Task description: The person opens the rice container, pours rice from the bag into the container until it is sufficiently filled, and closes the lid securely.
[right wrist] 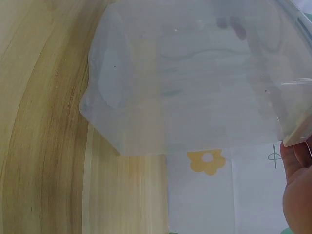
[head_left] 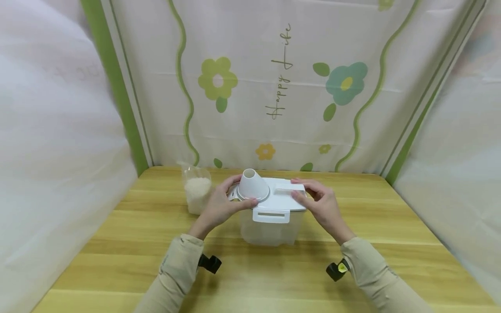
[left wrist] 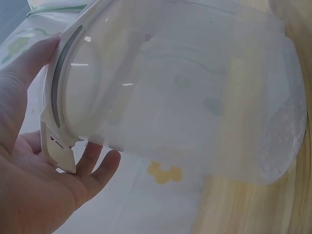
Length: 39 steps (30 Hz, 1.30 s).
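A clear plastic storage container stands on the table with a white lid over its top. The lid carries a cone-shaped spout at its left and a handle at its right. At the front, a latch sticks outward. My left hand grips the lid's left end, thumb along the front rim. In the left wrist view its fingers reach under a side latch. My right hand holds the lid's right end beside the handle, with thumb and fingers on either side.
A clear bag of white grains stands on the wooden table, just behind and left of my left hand. A printed curtain hangs behind the table, and white fabric walls close both sides.
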Each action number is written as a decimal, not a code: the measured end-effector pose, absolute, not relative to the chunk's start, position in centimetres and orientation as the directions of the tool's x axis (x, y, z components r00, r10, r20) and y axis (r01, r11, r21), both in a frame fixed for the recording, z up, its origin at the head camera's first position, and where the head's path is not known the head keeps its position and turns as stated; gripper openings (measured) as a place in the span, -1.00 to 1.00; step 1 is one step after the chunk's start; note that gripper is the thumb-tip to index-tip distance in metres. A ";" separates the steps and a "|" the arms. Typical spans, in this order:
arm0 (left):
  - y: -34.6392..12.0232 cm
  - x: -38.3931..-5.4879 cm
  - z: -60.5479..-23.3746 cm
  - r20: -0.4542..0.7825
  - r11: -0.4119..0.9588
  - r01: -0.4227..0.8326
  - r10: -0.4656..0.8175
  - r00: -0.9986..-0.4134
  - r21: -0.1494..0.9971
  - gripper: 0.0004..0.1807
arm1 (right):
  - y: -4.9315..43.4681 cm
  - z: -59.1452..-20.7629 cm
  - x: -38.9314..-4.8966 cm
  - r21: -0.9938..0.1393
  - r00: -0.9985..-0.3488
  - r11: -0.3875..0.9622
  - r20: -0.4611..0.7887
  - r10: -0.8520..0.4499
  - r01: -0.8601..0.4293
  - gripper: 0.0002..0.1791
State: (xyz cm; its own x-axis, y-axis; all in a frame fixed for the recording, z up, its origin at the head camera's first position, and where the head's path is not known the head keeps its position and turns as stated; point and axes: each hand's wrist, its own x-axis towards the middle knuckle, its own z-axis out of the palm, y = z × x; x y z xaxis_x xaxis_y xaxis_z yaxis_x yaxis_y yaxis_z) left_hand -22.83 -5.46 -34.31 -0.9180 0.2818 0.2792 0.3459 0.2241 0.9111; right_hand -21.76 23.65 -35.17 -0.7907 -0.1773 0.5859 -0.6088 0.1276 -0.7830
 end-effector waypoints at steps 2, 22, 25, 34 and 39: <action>-5.5 -22.9 -34.3 0.280 0.215 0.346 0.285 -0.917 0.913 -0.07 | 23.7 -35.7 -22.3 -0.784 -0.790 0.120 0.587 -0.176 -0.609 -0.68; -5.4 -23.3 -35.2 0.298 0.219 0.370 0.301 -0.906 0.903 -0.19 | 23.9 -35.9 -22.4 -0.764 -0.775 0.136 0.608 -0.175 -0.630 -0.70; -5.5 -23.3 -35.2 0.291 0.226 0.361 0.290 -0.912 0.905 -0.17 | 23.5 -35.1 -21.8 -0.766 -0.776 0.133 0.605 -0.181 -0.628 -0.71; -5.5 -23.4 -35.1 0.288 0.231 0.361 0.297 -0.910 0.904 -0.14 | 23.2 -34.2 -21.1 -0.758 -0.772 0.156 0.606 -0.192 -0.633 -0.71; -5.7 -23.4 -35.1 0.282 0.249 0.363 0.307 -0.909 0.898 -0.12 | 23.2 -34.4 -21.2 -0.764 -0.778 0.157 0.598 -0.193 -0.626 -0.70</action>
